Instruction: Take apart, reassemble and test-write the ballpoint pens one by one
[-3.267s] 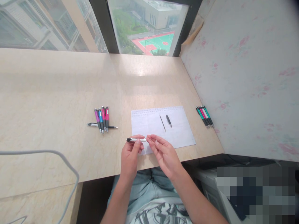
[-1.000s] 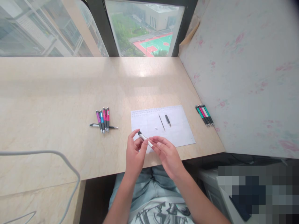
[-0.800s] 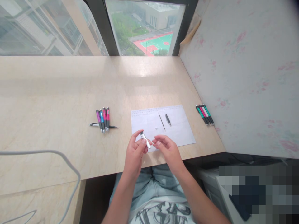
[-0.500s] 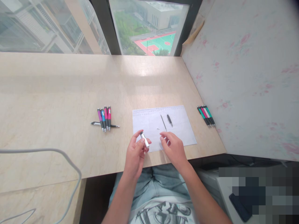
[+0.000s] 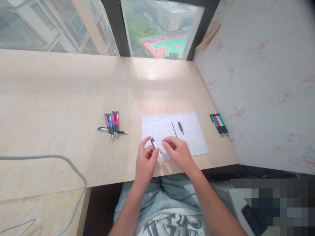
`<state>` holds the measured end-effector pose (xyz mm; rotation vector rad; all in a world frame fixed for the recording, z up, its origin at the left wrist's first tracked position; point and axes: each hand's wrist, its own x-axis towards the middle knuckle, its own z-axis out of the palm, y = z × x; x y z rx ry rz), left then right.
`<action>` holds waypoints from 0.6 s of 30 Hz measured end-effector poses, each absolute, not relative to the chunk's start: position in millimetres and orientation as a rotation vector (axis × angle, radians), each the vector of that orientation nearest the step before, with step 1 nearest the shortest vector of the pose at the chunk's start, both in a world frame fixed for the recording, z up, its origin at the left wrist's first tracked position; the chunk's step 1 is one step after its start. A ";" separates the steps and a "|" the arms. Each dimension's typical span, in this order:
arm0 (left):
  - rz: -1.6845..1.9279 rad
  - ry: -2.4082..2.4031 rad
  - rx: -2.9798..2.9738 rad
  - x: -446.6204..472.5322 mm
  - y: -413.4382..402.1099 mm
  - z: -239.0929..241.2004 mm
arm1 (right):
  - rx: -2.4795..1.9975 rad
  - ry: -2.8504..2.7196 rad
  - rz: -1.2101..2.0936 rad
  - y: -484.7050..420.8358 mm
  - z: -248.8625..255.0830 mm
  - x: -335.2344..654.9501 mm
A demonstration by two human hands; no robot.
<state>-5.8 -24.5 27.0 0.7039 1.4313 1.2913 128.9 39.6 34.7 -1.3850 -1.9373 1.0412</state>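
Note:
My left hand (image 5: 145,159) is closed on a white pen barrel with a black end (image 5: 155,144), held tilted just above the near left corner of a white sheet of paper (image 5: 194,139). My right hand (image 5: 179,151) hovers beside it over the sheet, thumb and fingertips pinched together near the barrel; what they hold, if anything, is too small to make out. On the sheet lie a thin dark refill (image 5: 173,128) and a short black pen piece (image 5: 180,127).
A bunch of coloured pens (image 5: 112,120) lies across a white pen at the left of the beige table (image 5: 61,98). Another bunch of pens (image 5: 219,124) lies by the right wall panel (image 5: 258,82). A grey cable (image 5: 61,160) loops at the near left.
The left hand turned the pen barrel from level to tilted. The right hand let go of it, reached onto the sheet where a small pale bit lay, and came back pinched beside the barrel.

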 end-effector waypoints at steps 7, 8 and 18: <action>1.108 1.589 1.052 -3.2 -26.0 20.6 | -1.537 -1.949 1.099 36.0 35.2 121.9; 1.102 1.598 1.082 -3.2 -26.2 20.1 | -1.557 -1.969 1.095 38.2 35.4 121.7; 1.159 1.749 1.230 -8.7 -25.1 17.8 | -1.531 -2.129 1.006 44.6 45.7 111.3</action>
